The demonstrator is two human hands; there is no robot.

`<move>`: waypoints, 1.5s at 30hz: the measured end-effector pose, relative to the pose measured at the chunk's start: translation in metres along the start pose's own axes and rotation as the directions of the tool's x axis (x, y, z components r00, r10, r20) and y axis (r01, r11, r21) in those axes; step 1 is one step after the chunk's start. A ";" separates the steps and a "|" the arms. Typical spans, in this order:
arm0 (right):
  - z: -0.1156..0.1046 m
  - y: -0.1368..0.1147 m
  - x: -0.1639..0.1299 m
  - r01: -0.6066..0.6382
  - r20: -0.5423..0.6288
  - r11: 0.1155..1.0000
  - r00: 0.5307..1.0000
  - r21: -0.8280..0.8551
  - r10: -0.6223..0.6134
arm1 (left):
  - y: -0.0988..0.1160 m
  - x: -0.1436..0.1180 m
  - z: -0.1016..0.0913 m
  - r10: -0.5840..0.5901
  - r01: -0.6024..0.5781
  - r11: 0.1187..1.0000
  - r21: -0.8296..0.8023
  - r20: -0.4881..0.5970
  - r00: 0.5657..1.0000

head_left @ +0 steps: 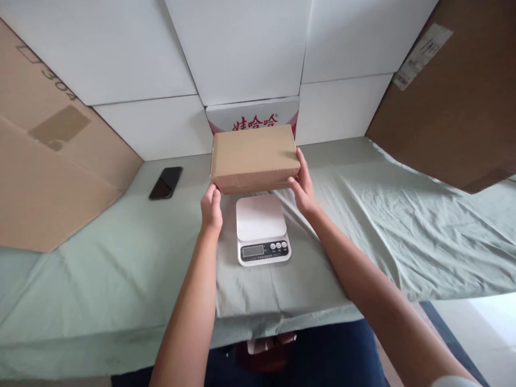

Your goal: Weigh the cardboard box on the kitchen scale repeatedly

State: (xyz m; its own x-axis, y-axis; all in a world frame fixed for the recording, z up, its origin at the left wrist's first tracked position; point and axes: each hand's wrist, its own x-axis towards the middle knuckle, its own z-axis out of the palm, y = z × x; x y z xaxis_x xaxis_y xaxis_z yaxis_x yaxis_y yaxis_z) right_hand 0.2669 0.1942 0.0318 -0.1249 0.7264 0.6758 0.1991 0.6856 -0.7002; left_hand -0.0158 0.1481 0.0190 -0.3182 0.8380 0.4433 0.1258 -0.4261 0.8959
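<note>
1. My left hand [211, 208] grips the near-left corner of the brown cardboard box [255, 157], fingers closed on its edge.
2. My right hand [303, 186] clasps the box's right end, thumb on top.
3. The box sits level between my hands; whether its underside is clear of the white kitchen scale [262, 229] I cannot tell.
4. The scale rests on the green cloth [121, 269], just nearer me than both hands.
5. A black phone [166, 183] lies on the cloth, well to the left of my left hand.
</note>
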 end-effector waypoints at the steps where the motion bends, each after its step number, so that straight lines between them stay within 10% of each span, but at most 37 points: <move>1: -0.002 -0.004 -0.006 0.043 0.011 0.999 0.999 -0.031 -0.043 | 0.006 -0.007 -0.001 0.021 -0.021 1.000 -0.009 -0.006 1.000; 7: -0.021 -0.027 -0.051 0.234 0.101 0.954 0.971 -0.189 -0.218 | 0.036 -0.073 -0.017 0.070 -0.071 0.997 -0.044 -0.011 0.997; 12: -0.027 -0.039 -0.073 0.159 0.099 0.974 0.985 -0.159 -0.145 | 0.042 -0.107 -0.026 0.056 -0.056 0.998 -0.015 0.015 0.998; 29: -0.027 -0.051 -0.074 0.097 0.150 0.975 0.986 -0.202 -0.067 | 0.046 -0.121 -0.031 -0.074 0.071 0.997 -0.036 -0.082 0.994; 39: -0.022 -0.053 -0.070 0.064 -0.101 0.993 0.992 -0.103 -0.075 | 0.050 -0.112 -0.030 -0.092 0.057 0.983 -0.174 -0.205 0.974; 45: -0.023 -0.056 -0.069 0.046 0.016 0.992 0.999 -0.115 -0.044 | 0.049 -0.114 -0.028 -0.136 0.110 0.982 -0.152 -0.171 0.976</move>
State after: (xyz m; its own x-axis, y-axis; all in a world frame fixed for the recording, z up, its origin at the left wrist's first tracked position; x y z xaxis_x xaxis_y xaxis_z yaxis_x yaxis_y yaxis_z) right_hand 0.2870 0.1045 0.0297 -0.1494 0.6959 0.7024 0.3034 0.7084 -0.6373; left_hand 0.0004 0.0228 0.0114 -0.4883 0.8175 0.3055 -0.0544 -0.3779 0.9243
